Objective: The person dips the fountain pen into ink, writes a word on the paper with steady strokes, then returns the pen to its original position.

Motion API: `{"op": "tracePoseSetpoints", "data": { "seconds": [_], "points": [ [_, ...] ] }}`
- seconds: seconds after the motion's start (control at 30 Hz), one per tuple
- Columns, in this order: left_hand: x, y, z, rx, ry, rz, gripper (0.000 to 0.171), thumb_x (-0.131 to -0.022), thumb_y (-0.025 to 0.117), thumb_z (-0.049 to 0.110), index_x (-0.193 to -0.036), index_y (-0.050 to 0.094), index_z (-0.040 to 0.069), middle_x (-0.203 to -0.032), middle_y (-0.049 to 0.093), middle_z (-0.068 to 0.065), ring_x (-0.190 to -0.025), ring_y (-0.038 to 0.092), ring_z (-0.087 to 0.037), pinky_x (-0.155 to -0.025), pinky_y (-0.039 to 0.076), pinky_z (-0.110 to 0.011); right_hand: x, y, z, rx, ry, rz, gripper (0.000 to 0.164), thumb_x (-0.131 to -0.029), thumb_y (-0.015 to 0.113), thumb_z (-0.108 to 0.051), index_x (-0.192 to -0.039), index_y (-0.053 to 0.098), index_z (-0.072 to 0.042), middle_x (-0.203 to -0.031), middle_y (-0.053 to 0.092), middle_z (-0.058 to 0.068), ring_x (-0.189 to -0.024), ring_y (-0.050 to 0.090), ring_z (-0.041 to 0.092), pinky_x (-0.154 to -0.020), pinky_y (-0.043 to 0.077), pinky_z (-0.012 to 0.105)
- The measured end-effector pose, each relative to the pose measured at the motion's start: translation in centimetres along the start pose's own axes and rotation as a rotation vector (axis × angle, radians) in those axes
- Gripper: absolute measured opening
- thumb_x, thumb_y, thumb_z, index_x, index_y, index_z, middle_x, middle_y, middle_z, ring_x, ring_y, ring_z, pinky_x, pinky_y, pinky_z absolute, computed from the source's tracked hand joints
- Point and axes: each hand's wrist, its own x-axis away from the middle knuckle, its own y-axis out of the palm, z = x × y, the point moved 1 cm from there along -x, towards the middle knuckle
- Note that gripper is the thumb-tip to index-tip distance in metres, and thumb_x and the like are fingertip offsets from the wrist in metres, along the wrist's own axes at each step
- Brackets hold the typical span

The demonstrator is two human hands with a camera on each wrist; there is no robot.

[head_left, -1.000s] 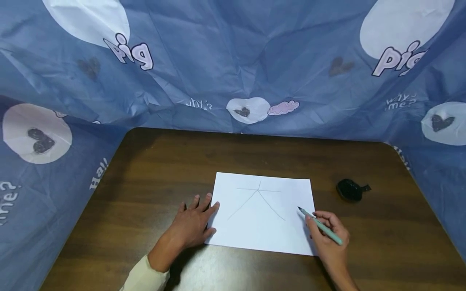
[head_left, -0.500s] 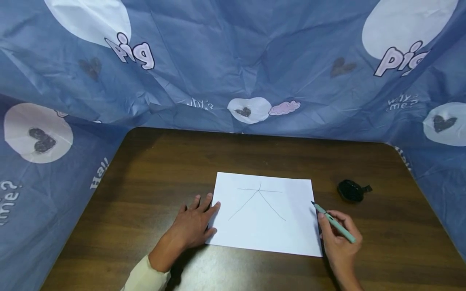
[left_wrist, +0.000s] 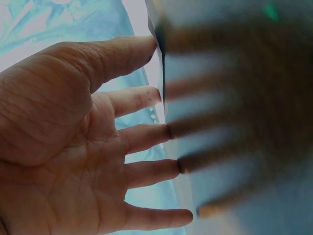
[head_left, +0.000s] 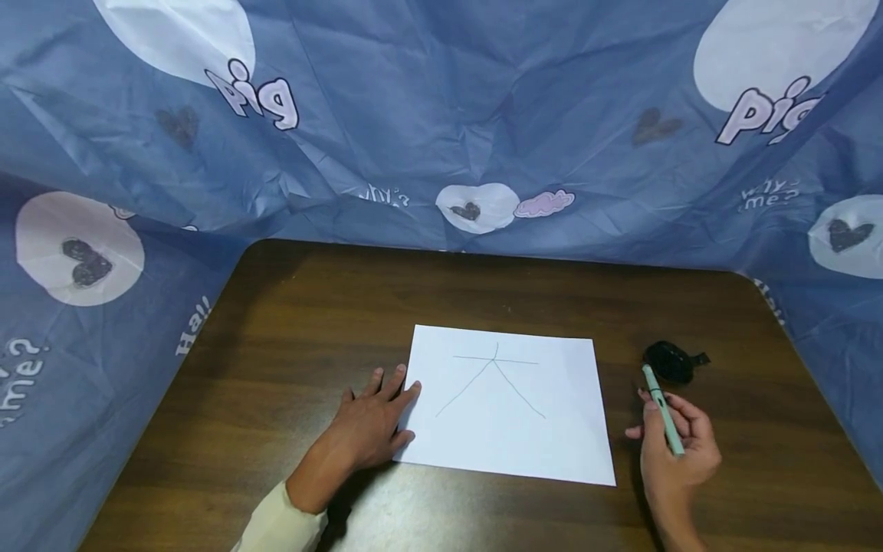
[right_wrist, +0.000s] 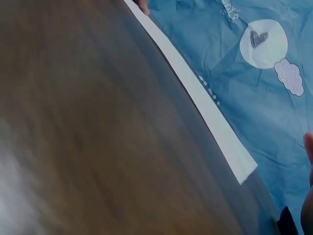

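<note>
A white sheet of paper (head_left: 510, 429) lies on the table, bearing thin green lines: a short upright stroke, a crossbar and two slanting legs. My left hand (head_left: 366, 425) rests with spread, straight fingers on the sheet's left edge; the left wrist view shows its palm side (left_wrist: 98, 147) and fingers against the tabletop. Just off the right edge, my right hand (head_left: 679, 456) holds a mint-green pen (head_left: 664, 414) between thumb and fingers, its upper end pointing away from me. No dark tip shows on the pen. Part of this hand (right_wrist: 307, 210) enters the right wrist view's edge.
Beyond the right hand sits a glossy black rounded object (head_left: 669, 362) with a short stub, close to the pen's upper end. The brown wooden table (head_left: 331, 307) has rounded far corners. A blue printed cloth (head_left: 386, 115) hangs around its back and sides.
My right hand has moved right, off the paper, with the pen. The pen's dark tip, pointing at the sheet earlier, no longer shows. The left hand has stayed in place.
</note>
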Motion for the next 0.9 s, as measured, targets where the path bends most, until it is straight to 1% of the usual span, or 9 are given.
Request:
{"op": "tracePoseSetpoints", "data": {
  "seconds": [0.07, 0.13, 0.23, 0.33, 0.37, 0.43, 0.6, 0.73, 0.9],
  "points": [
    [0.0, -0.1, 0.0, -0.003, 0.0, 0.001, 0.066, -0.094, 0.068, 0.036, -0.152, 0.043, 0.016, -0.161, 0.028, -0.015, -0.145, 0.026, -0.044, -0.098, 0.031, -0.075, -0.4, 0.0, 0.1, -0.078, -0.03, 0.051, 0.016, -0.085, 0.064, 0.015, -0.098, 0.056, 0.021, -0.088, 0.074, 0.021, -0.05, 0.067, 0.016, -0.041, 0.047, 0.02],
    [0.0, -0.1, 0.0, -0.009, 0.0, 0.004, 0.066, -0.094, 0.068, 0.036, -0.152, 0.043, 0.015, -0.161, 0.028, -0.015, -0.145, 0.027, -0.044, -0.099, 0.031, -0.074, -0.8, -0.2, 0.3, -0.142, -0.053, 0.081, 0.017, -0.084, 0.064, 0.017, -0.095, 0.052, 0.022, -0.085, 0.074, 0.022, -0.047, 0.066, 0.015, -0.041, 0.047, 0.019],
    [0.0, 0.0, 0.0, -0.021, 0.003, 0.012, 0.066, -0.094, 0.068, 0.036, -0.152, 0.044, 0.015, -0.161, 0.029, -0.015, -0.145, 0.028, -0.044, -0.099, 0.032, -0.074, -1.5, -0.6, 0.5, -0.151, -0.073, 0.096, 0.017, -0.083, 0.065, 0.018, -0.094, 0.052, 0.022, -0.085, 0.074, 0.021, -0.05, 0.067, 0.014, -0.042, 0.048, 0.019],
    [0.0, 0.0, 0.0, -0.026, 0.006, 0.024, 0.066, -0.094, 0.069, 0.036, -0.151, 0.044, 0.015, -0.16, 0.03, -0.016, -0.144, 0.029, -0.044, -0.098, 0.033, -0.073, -2.2, -1.1, 0.7, -0.174, -0.07, 0.119, 0.018, -0.082, 0.067, 0.018, -0.093, 0.054, 0.023, -0.085, 0.073, 0.022, -0.056, 0.07, 0.016, -0.044, 0.049, 0.02],
    [0.0, 0.1, 0.0, -0.028, 0.007, 0.026, 0.066, -0.094, 0.069, 0.036, -0.151, 0.045, 0.015, -0.16, 0.03, -0.016, -0.144, 0.029, -0.044, -0.098, 0.033, -0.073, -2.5, -1.3, 0.8, -0.151, -0.069, 0.127, 0.019, -0.081, 0.068, 0.017, -0.093, 0.055, 0.023, -0.084, 0.074, 0.021, -0.057, 0.07, 0.016, -0.045, 0.049, 0.02],
    [0.0, 0.1, 0.1, -0.03, 0.006, 0.027, 0.066, -0.094, 0.069, 0.036, -0.151, 0.045, 0.015, -0.16, 0.031, -0.016, -0.144, 0.03, -0.044, -0.098, 0.033, -0.073, -3.0, -1.8, 0.8, -0.057, -0.073, 0.135, 0.02, -0.082, 0.071, 0.013, -0.094, 0.057, 0.023, -0.084, 0.074, 0.017, -0.058, 0.07, 0.015, -0.046, 0.05, 0.02],
    [0.0, 0.0, 0.1, -0.031, 0.0, 0.018, 0.066, -0.093, 0.069, 0.036, -0.151, 0.045, 0.015, -0.16, 0.03, -0.016, -0.144, 0.029, -0.044, -0.098, 0.033, -0.073, -4.0, -2.9, 1.1, 0.216, -0.041, 0.191, 0.02, -0.084, 0.074, 0.006, -0.094, 0.064, 0.019, -0.08, 0.074, 0.004, -0.051, 0.064, 0.008, -0.047, 0.05, 0.018],
    [0.0, 0.0, 0.1, -0.03, 0.006, 0.024, 0.066, -0.093, 0.069, 0.036, -0.151, 0.045, 0.014, -0.16, 0.031, -0.016, -0.144, 0.03, -0.044, -0.098, 0.034, -0.073, -4.4, -3.7, 1.6, 0.254, 0.037, 0.249, 0.019, -0.083, 0.075, 0.003, -0.094, 0.066, 0.015, -0.079, 0.072, -0.001, -0.047, 0.061, 0.003, -0.047, 0.049, 0.016],
    [0.1, 0.1, 0.1, -0.033, 0.023, 0.041, 0.065, -0.093, 0.069, 0.035, -0.15, 0.046, 0.014, -0.159, 0.031, -0.017, -0.143, 0.031, -0.045, -0.098, 0.035, -0.072, -4.8, -4.6, 2.2, 0.191, 0.105, 0.291, 0.014, -0.083, 0.076, 0.002, -0.092, 0.069, 0.01, -0.078, 0.072, 0.002, -0.047, 0.061, 0.006, -0.047, 0.049, 0.017]
  ]
}}
